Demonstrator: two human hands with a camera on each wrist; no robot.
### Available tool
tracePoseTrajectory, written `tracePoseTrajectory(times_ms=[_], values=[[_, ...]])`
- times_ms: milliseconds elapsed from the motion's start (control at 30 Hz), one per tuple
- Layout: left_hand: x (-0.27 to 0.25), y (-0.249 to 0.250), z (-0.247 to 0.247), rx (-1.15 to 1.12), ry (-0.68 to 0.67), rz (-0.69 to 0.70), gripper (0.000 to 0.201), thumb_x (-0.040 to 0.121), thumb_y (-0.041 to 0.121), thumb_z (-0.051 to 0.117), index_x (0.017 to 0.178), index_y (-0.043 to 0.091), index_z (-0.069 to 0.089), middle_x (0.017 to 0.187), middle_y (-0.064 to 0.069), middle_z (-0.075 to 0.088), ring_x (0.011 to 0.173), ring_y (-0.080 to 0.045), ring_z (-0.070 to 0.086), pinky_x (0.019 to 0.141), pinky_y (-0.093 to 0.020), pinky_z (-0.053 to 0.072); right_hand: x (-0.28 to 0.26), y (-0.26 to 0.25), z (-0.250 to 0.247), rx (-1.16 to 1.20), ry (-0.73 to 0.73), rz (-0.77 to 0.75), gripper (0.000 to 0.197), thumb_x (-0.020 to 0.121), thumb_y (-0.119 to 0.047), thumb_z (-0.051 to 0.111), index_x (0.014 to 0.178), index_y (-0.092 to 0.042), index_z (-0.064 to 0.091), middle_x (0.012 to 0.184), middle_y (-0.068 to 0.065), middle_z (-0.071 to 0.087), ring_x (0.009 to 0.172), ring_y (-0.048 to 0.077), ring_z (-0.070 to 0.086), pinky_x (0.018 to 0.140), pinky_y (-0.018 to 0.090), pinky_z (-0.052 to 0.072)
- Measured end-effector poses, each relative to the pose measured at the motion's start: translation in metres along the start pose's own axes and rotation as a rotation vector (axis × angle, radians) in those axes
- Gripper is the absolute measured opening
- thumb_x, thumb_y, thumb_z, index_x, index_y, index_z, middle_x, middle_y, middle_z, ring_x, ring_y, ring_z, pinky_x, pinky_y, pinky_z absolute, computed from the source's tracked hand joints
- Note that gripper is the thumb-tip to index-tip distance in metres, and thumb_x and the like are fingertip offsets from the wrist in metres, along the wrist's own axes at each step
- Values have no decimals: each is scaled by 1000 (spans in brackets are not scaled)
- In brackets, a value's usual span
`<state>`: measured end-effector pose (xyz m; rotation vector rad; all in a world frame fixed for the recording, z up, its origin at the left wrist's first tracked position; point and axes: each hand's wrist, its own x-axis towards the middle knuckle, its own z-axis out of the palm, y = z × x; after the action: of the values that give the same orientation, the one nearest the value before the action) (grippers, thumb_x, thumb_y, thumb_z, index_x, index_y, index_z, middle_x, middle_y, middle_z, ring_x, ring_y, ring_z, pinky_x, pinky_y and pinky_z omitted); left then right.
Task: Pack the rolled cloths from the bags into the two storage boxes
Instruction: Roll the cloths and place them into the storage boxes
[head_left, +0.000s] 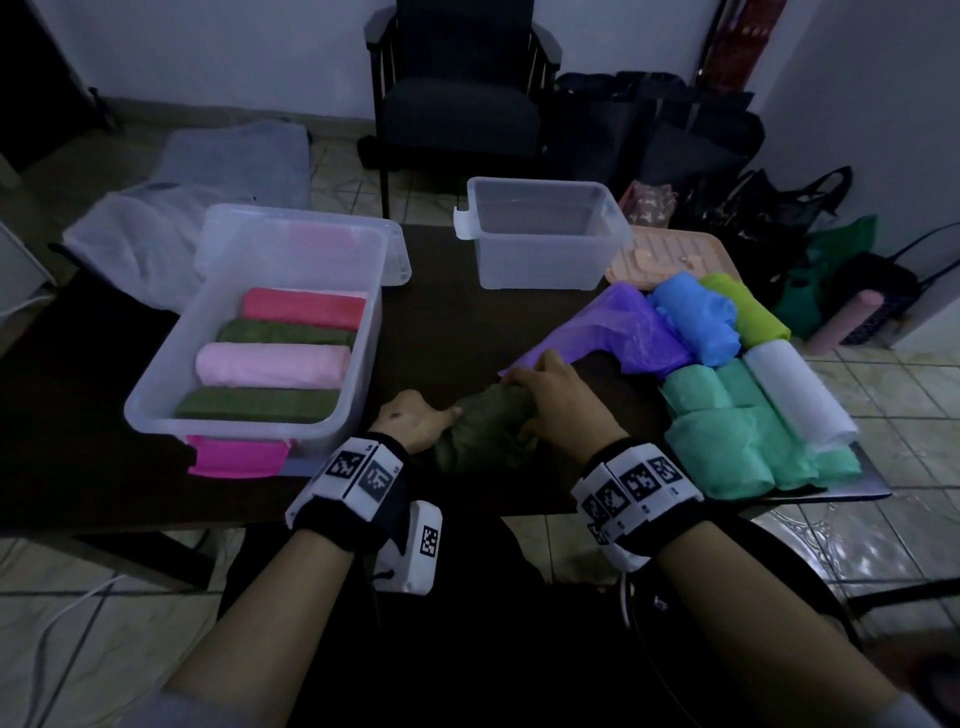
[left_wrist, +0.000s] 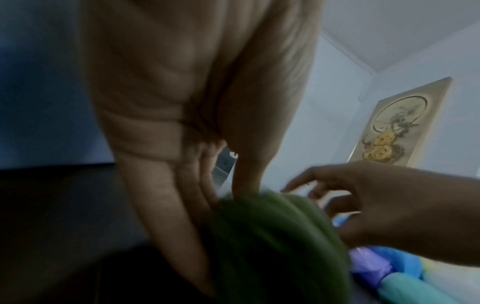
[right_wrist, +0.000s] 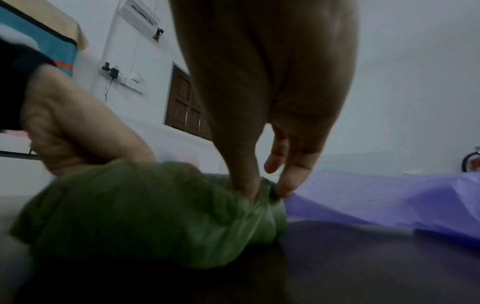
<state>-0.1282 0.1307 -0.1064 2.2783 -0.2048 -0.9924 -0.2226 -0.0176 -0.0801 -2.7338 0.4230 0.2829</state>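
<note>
Both hands are down on a green bag lying at the near edge of the dark table, about the middle. The left hand grips the bag's near end, fingers curled under it and thumb lying along the top. The right hand reaches over the far end, thumb and fingertips pinching the bunched plastic there, the other fingers loosely bent above it.

Just past the right hand a loose purple bag lies flattened, its tip touching the green one. Beyond it toward the right edge sit a blue bundle and a lime roll, with teal bundles and a white roll packed side by side at the near right corner.

On the left side stands the large clear box, holding four rolled cloths in a row: red, green, pink, green. The smaller clear box stands at the far edge, with a peach lid flat beside it
</note>
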Motion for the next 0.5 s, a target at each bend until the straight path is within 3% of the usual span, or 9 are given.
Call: tracePoseTrajectory(times_ms=[100, 167, 267, 333, 433, 500], values=[[-7, -6, 8, -209, -109, -58, 43, 93, 26, 57, 120, -7, 54, 96, -17, 63, 80, -28, 64, 68, -36, 58, 9, -2, 6, 137, 61, -51, 58, 85, -1, 60, 133, -27, 42, 135, 5, 35, 122, 23, 46, 100, 32, 41], [-15, -6, 13, -322, -192, -112, 48, 95, 26, 53, 130, -6, 43, 90, -15, 62, 71, -25, 64, 61, -32, 56, 14, -4, 10, 252, 76, -84, 57, 86, 6, 55, 133, -25, 44, 135, 3, 42, 124, 19, 46, 99, 24, 36], [-12, -5, 14, -435, -105, -95, 60, 93, 36, 54, 134, -4, 38, 115, -20, 59, 77, -30, 67, 61, -36, 57, 16, -2, 12, 482, 182, -6, 48, 88, 7, 48, 131, -16, 46, 133, 6, 47, 124, 18, 46, 104, 27, 37], [-11, 0, 13, -481, -64, -62, 53, 91, 28, 60, 129, -5, 44, 121, -21, 57, 81, -30, 65, 62, -36, 56, 16, 3, 13, 543, 215, 69, 45, 89, 6, 46, 130, -12, 46, 135, 8, 46, 124, 19, 46, 106, 31, 38], [-13, 17, 8, -419, -25, 29, 29, 88, 14, 63, 111, -4, 59, 101, -15, 64, 76, -23, 63, 64, -33, 55, 14, 12, 11, 529, 319, 128, 36, 89, 4, 45, 122, -10, 50, 128, 9, 50, 117, 16, 49, 98, 26, 39], [-18, 37, 2, -405, -13, 113, 15, 88, 15, 62, 97, 3, 63, 97, -12, 65, 77, -21, 63, 66, -31, 55, 9, 11, 9, 548, 458, 113, 23, 90, 2, 46, 107, -12, 53, 113, 5, 56, 101, 9, 54, 89, 17, 40]])
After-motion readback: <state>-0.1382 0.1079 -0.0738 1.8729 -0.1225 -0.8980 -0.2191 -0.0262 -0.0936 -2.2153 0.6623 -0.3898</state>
